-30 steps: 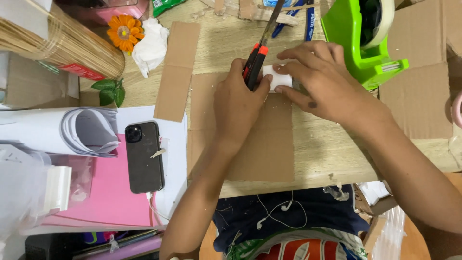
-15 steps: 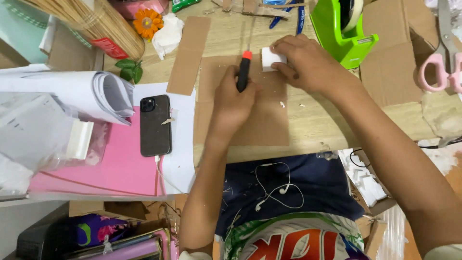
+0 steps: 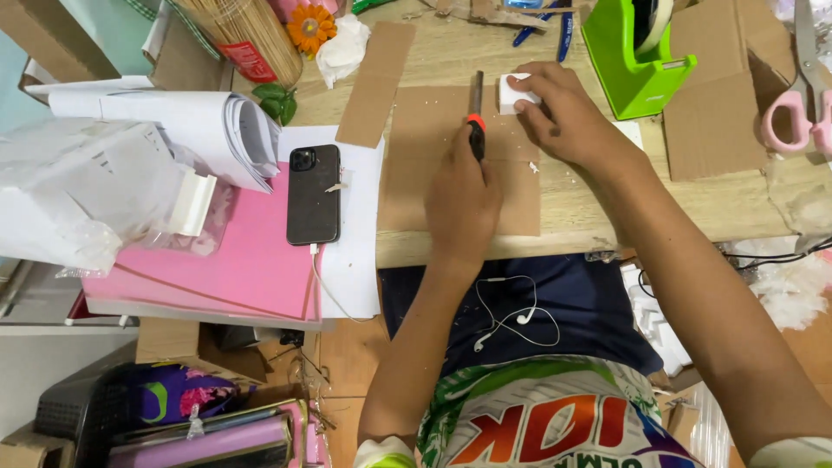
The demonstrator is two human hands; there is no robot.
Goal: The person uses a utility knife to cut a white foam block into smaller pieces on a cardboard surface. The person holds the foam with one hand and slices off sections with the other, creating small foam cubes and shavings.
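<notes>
Worktop [image 3: 598, 204]: pale wood, its near edge facing me.
Middle: a flat cardboard sheet [image 3: 433, 186], with a narrower cardboard strip [image 3: 374, 82] just left of it.
Right: a green tape dispenser [image 3: 637, 65], more cardboard [image 3: 715, 121], pink-handled scissors [image 3: 802, 104].
Left: white paper [image 3: 355, 251] under a black phone [image 3: 313, 194].
Far edge: an orange flower [image 3: 310, 24] and pens [image 3: 546, 24].

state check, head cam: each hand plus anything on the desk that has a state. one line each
left hand: closed around the knife handle
utility knife: blade extended, lying on the cardboard sheet
right hand: fingers pressing the white block
white block: resting on the cardboard sheet, pinned
phone: face down, cable plugged in
tape dispenser: upright, roll loaded
scissors: lying flat, whether open is cropped
paper roll: rolled, on its side
</notes>
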